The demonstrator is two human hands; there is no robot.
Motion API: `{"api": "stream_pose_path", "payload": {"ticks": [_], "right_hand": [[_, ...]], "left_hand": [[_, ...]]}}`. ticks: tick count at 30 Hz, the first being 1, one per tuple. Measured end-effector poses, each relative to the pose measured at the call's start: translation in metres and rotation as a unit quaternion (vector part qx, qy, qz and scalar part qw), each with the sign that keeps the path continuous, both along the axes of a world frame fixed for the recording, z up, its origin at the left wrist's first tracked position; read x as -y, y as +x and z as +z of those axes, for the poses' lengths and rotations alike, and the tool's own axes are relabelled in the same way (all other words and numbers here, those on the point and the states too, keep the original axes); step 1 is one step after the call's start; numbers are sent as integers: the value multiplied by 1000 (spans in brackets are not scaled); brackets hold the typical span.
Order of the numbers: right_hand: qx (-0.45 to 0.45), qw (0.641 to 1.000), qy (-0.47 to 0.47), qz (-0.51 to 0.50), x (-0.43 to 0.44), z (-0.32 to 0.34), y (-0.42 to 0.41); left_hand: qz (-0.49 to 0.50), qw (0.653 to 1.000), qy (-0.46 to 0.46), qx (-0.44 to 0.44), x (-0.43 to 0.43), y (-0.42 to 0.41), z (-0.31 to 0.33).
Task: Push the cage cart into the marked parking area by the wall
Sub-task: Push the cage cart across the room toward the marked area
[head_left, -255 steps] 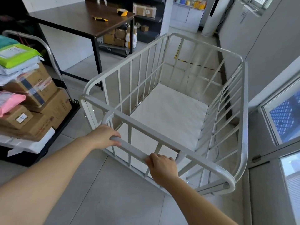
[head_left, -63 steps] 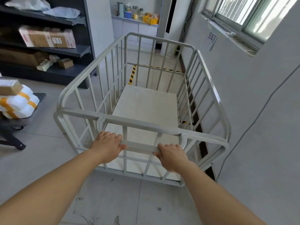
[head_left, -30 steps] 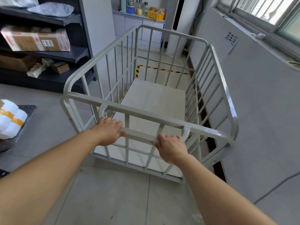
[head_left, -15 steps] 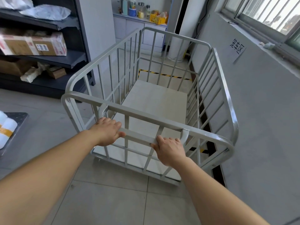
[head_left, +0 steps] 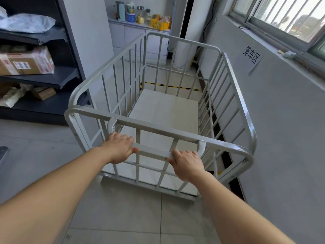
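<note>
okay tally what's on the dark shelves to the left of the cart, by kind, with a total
White plastic bags, top shelf: 1
Taped cardboard boxes, middle shelf: 1
Small brown boxes, lower shelf: 1
Crumpled wrapped bundles, lower shelf: 1
Total: 4. The shelving runs out of frame on the left, so anything further along is not counted.

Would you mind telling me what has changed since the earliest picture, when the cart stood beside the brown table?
The cage cart has been pushed forward, away from the table and loaded trolley, and now runs alongside the grey wall below the paper sign, its far end nearing the striped floor tape. Unchanged: left hand and right hand grip the handle bar; the cart is empty.
</note>
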State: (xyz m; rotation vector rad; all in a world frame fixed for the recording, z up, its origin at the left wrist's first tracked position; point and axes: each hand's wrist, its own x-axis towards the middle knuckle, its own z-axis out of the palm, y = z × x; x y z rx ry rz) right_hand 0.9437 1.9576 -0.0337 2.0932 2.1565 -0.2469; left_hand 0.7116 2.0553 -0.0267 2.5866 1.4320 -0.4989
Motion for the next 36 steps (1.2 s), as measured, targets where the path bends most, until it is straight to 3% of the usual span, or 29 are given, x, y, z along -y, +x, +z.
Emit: {"api": "stream_pose_path", "payload": {"ticks": [36], "right_hand": [[-27,1000,5,-14,-242,-1,41]], "left_hand": [[19,1000,-16,-11,-248,46,-1]]}}
